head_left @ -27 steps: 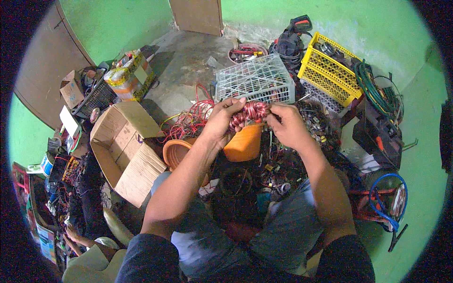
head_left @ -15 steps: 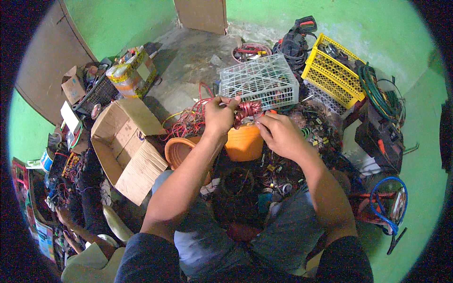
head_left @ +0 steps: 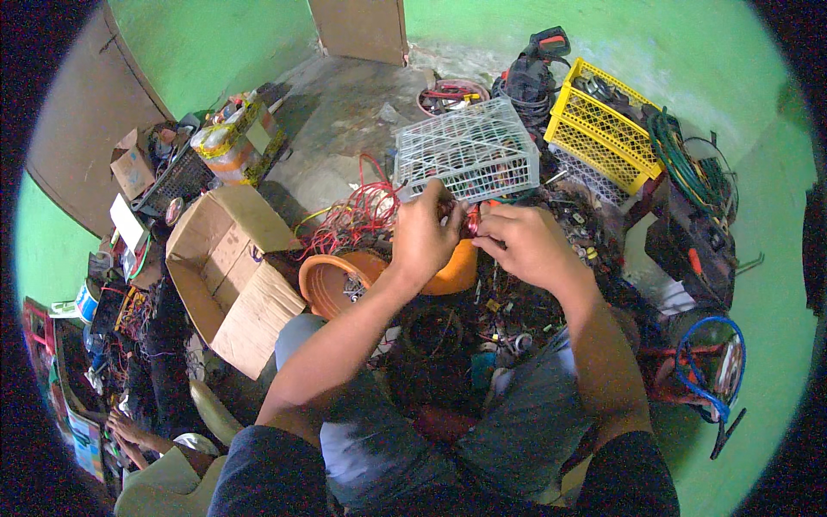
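Wire bundle (head_left: 472, 221), reddish and shiny, is between the person's two hands, just above the orange pot (head_left: 454, 274); fingers cover most of it. The left hand (head_left: 425, 231) is closed around it. The right hand (head_left: 527, 246) has its fingers bent at the bundle's right end, but from my place I cannot tell whether they are pinched on a strand. If the left hand would loosen, I think the turns could spring apart, or the bundle could drop into or beside the orange pot. To the left of this pot, a terracotta pot (head_left: 319, 291) lies tilted with small metal pieces (head_left: 353, 286) inside; a low forearm could knock it and spill them. Farther left and behind the orange pot are tangled red cables (head_left: 353, 226), where a loose end could catch.
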Motion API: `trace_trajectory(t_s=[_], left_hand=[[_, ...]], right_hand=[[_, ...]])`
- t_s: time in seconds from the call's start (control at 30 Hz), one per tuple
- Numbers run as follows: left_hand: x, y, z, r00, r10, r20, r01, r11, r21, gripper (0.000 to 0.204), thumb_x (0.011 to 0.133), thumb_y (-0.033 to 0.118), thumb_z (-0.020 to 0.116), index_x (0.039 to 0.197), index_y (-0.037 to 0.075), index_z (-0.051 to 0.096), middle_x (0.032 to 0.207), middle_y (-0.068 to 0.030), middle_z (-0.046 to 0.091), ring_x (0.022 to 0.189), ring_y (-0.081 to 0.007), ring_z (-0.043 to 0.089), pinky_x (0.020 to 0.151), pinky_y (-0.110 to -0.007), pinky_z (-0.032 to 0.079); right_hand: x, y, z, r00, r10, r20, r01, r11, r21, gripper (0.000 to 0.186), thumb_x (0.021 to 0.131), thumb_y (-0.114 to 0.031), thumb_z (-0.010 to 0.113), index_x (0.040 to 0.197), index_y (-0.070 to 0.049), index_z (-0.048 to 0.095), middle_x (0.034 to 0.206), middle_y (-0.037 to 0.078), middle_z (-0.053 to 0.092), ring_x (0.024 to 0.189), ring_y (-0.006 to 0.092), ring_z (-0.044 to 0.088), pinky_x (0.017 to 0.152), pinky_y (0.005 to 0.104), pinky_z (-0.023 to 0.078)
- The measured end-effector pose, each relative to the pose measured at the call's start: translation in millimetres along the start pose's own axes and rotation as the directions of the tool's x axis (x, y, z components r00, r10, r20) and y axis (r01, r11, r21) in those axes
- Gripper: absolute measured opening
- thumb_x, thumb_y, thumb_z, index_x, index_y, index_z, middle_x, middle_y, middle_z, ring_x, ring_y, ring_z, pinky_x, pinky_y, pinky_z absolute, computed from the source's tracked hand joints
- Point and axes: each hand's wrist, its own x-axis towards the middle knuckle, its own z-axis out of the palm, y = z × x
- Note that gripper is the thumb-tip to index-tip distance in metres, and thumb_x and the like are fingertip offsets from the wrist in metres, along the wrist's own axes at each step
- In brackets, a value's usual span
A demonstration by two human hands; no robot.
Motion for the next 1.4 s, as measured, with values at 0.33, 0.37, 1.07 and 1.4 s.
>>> trace_trajectory(t_s=[0.33,0.37,1.07,1.4], left_hand=[[10.7,13.9,-7.4,0.914,0.113,0.390,0.043,0.928,-0.370,0.024,0.085,0.020,0.076,0.084,0.002,0.060,0.077,-0.0041,0.061,0.075,-0.0117,0.056,0.067,-0.031,0.046],[9.5,18.8,-11.4,0.872,0.053,0.486,0.196,0.872,-0.448,0.023,0.088,0.021,0.073,0.083,0.004,0.060,0.076,-0.0014,0.061,0.076,-0.0105,0.054,0.068,-0.031,0.045],[16.8,-30.1,-9.5,0.723,-0.502,0.475,0.536,-0.025,-0.844,0.016,0.098,0.018,0.058,0.089,0.006,0.056,0.070,-0.0032,0.059,0.046,-0.0094,0.048,0.038,-0.021,0.038],[15.6,-11.9,-7.6,0.857,-0.514,-0.033,0.421,0.736,-0.530,0.022,0.089,0.014,0.069,0.081,0.000,0.054,0.070,-0.0110,0.062,0.055,-0.0186,0.061,0.047,-0.032,0.046]], right_hand=[[-7.2,25.3,-29.0,0.940,0.240,-0.242,-0.153,0.932,0.329,0.014,0.082,-0.013,0.074,0.083,-0.002,0.066,0.076,0.012,0.064,0.068,0.0281,0.065,0.062,0.0387,0.050],[-7.2,26.4,-27.2,0.936,0.238,-0.258,-0.146,0.932,0.331,0.014,0.082,-0.013,0.074,0.082,-0.001,0.066,0.076,0.012,0.064,0.068,0.0276,0.064,0.062,0.0381,0.049],[10.8,5.0,15.7,0.984,0.133,-0.117,-0.100,0.963,0.251,0.015,0.094,-0.010,0.055,0.102,0.000,0.062,0.096,0.020,0.066,0.092,0.0408,0.064,0.080,0.0471,0.052],[7.5,3.3,22.0,0.982,0.187,0.013,-0.186,0.967,0.174,0.017,0.092,-0.009,0.054,0.101,0.002,0.063,0.094,0.022,0.066,0.091,0.0411,0.064,0.082,0.0491,0.051]])
